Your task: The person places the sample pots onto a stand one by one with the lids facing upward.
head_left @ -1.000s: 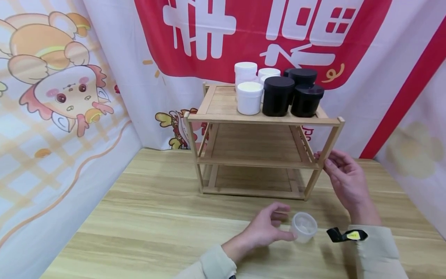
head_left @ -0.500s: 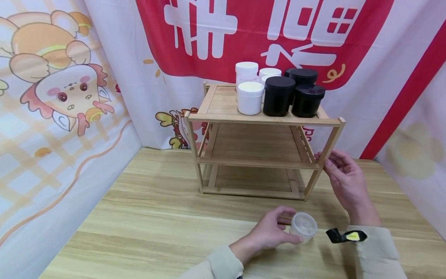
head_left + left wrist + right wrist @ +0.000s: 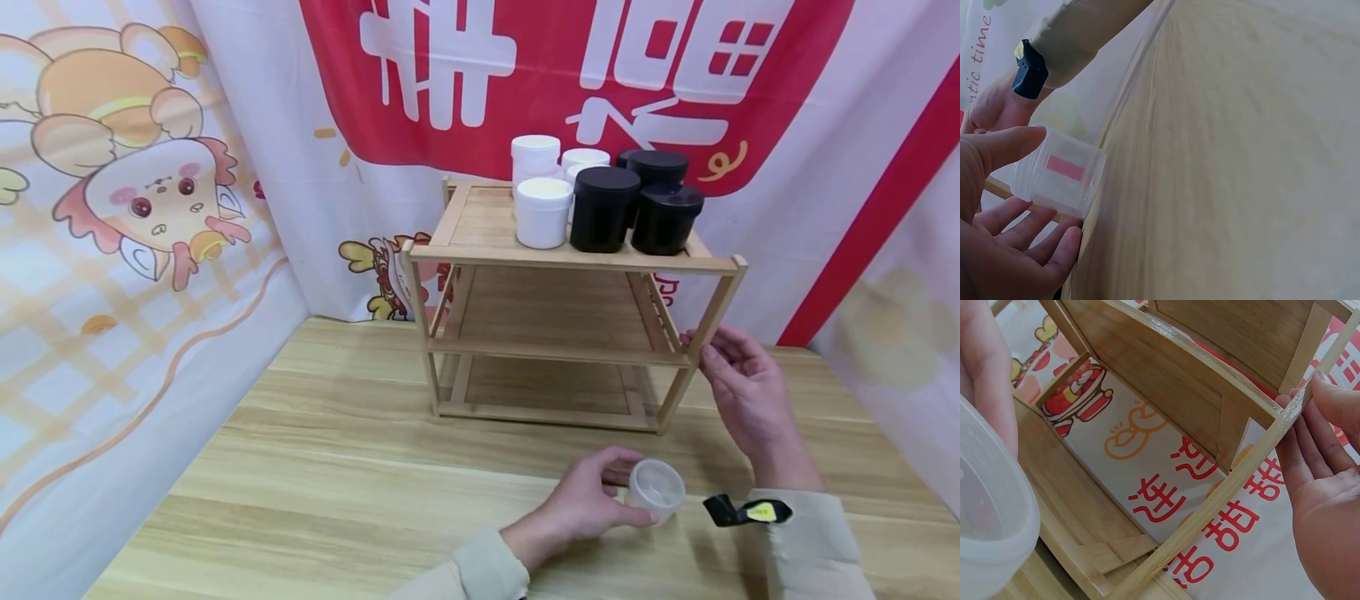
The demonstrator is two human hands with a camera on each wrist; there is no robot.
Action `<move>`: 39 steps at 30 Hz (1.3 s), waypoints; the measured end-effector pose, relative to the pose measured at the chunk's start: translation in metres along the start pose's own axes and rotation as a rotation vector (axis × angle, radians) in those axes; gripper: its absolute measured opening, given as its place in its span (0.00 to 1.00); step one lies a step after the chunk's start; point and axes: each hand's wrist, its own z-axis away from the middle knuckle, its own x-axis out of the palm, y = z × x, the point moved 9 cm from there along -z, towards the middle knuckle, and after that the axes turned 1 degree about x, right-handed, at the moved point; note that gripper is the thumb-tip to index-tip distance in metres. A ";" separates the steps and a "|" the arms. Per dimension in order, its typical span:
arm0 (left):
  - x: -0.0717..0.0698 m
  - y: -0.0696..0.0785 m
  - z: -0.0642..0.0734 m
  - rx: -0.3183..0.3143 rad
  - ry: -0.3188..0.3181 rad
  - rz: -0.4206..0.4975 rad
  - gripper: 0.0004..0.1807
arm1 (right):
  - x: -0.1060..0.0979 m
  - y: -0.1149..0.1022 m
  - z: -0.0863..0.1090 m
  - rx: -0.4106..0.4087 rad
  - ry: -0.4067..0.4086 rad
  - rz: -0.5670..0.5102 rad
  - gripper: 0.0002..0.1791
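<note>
A clear plastic jar (image 3: 657, 490) stands on the table in front of the rack, right of centre. My left hand (image 3: 585, 504) holds it from the left, thumb at its near side and fingers curled behind. In the left wrist view the jar (image 3: 1075, 172) has a pink-red patch on or through its wall, and the thumb lies against it. My right hand (image 3: 750, 396) grips the right front post of the three-tier wooden rack (image 3: 558, 354). Seen from the right wrist, thumb and fingers (image 3: 1310, 456) pinch that post beside the middle shelf.
On the rack's top shelf stand several lidded jars, white ones (image 3: 542, 215) at left and black ones (image 3: 604, 210) at right. A printed curtain (image 3: 375, 200) hangs behind the rack. The wood-grain table (image 3: 315, 467) stretches out to the left.
My left hand has moved right, and its thumb and fingers have closed in around the clear jar. My right hand stays on the rack post, and the jar keeps its place.
</note>
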 end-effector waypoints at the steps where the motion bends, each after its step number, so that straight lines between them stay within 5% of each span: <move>1: 0.000 0.000 0.000 0.002 0.000 -0.005 0.35 | 0.000 0.000 0.000 0.002 0.003 0.004 0.20; 24: -0.005 -0.002 0.001 0.013 0.016 -0.002 0.31 | -0.003 0.002 0.000 -0.001 0.017 -0.025 0.19; 39: -0.058 0.007 0.034 -0.018 0.007 0.031 0.32 | -0.002 0.003 0.001 0.030 0.050 -0.034 0.20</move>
